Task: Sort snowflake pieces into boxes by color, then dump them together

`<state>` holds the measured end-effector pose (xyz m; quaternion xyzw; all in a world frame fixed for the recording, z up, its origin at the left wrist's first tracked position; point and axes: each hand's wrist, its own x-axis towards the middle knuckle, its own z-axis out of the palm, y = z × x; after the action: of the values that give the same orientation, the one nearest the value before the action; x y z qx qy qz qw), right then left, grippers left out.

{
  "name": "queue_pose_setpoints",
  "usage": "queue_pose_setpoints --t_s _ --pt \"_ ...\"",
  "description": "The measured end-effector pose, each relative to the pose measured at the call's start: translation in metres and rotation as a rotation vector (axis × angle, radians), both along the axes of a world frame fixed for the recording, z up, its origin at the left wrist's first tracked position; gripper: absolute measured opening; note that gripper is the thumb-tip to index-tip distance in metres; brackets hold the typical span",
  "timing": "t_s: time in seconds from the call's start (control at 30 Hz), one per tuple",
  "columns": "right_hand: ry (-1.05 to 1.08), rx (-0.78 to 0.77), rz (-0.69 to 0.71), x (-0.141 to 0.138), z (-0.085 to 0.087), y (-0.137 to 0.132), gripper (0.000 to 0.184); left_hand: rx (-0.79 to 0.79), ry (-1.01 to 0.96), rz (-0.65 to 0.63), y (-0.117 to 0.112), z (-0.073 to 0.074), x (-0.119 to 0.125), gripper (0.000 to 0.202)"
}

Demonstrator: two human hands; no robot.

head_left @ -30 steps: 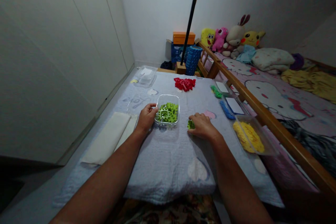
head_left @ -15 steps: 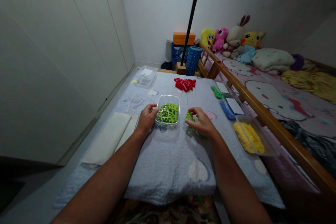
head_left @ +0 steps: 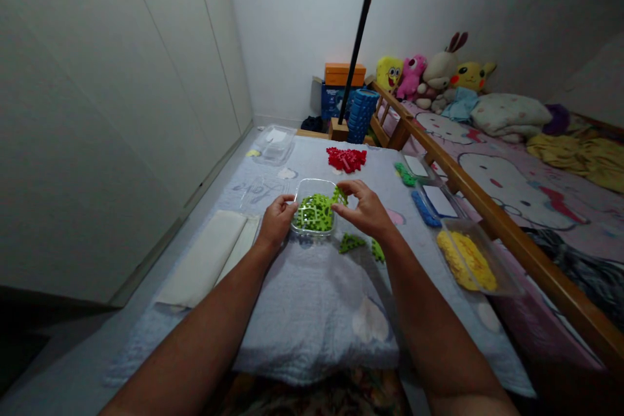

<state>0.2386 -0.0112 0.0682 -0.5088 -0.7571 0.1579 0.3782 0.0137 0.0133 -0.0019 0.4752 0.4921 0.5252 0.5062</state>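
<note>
A clear plastic container (head_left: 314, 233) stands mid-table, partly filled with lime-green building pieces (head_left: 314, 213). My left hand (head_left: 279, 218) grips its left rim, thumb and fingers closed on the wall. At the container's right edge, my right hand (head_left: 361, 207) pinches a lime-green building piece (head_left: 340, 195) between thumb and fingers. Just below that hand, a loose green piece (head_left: 351, 243) lies on the cloth. Another green piece (head_left: 377, 250) sits beside my right wrist, partly hidden by it.
A red pile of pieces (head_left: 346, 159) lies at the back. Along the right edge are containers with green pieces (head_left: 404, 174), blue pieces (head_left: 425, 209) and yellow pieces (head_left: 467, 261). A folded cream cloth (head_left: 202, 257) lies left; a clear container (head_left: 275, 145) stands back left. A wooden bed rail (head_left: 468, 192) borders the right.
My right hand has moved left and slightly up, carrying a green piece from the cloth to the container's right edge. Loose green pieces now show below it. My left hand stays on the container.
</note>
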Motion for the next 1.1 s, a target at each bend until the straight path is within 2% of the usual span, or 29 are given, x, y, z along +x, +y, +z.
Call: queue_pose_setpoints --t_s 0.13,0.27,0.37,0.47,0.6,0.8,0.93,1.1 --pt "-0.362 -0.036 -0.013 -0.03 0.015 0.016 0.041 -0.013 -0.033 -0.02 0.0 -0.001 0.0 0.045" --pt "-0.664 -0.123 -0.032 -0.058 0.016 0.034 0.037 -0.012 -0.044 -0.024 0.0 -0.002 0.0 0.045" --pt "-0.749 -0.149 -0.024 -0.069 0.01 0.042 0.032 -0.005 -0.022 -0.02 0.001 -0.002 -0.001 0.044" --pt "-0.735 -0.148 -0.032 -0.071 0.002 0.046 0.031 -0.002 -0.01 -0.016 0.001 -0.002 -0.002 0.044" --pt "-0.578 -0.099 -0.077 -0.059 -0.006 0.045 0.029 -0.015 -0.017 -0.02 0.001 -0.001 -0.001 0.045" --pt "-0.331 -0.072 -0.129 -0.013 -0.006 0.027 0.022 -0.023 -0.025 -0.021 -0.002 0.003 0.0 0.044" --pt "-0.38 -0.164 -0.165 0.014 -0.011 0.003 0.025 -0.015 -0.013 -0.012 -0.002 0.003 0.001 0.045" --pt "-0.489 -0.331 -0.081 0.024 -0.02 -0.028 0.03 0.012 0.015 0.001 -0.001 -0.001 0.0 0.042"
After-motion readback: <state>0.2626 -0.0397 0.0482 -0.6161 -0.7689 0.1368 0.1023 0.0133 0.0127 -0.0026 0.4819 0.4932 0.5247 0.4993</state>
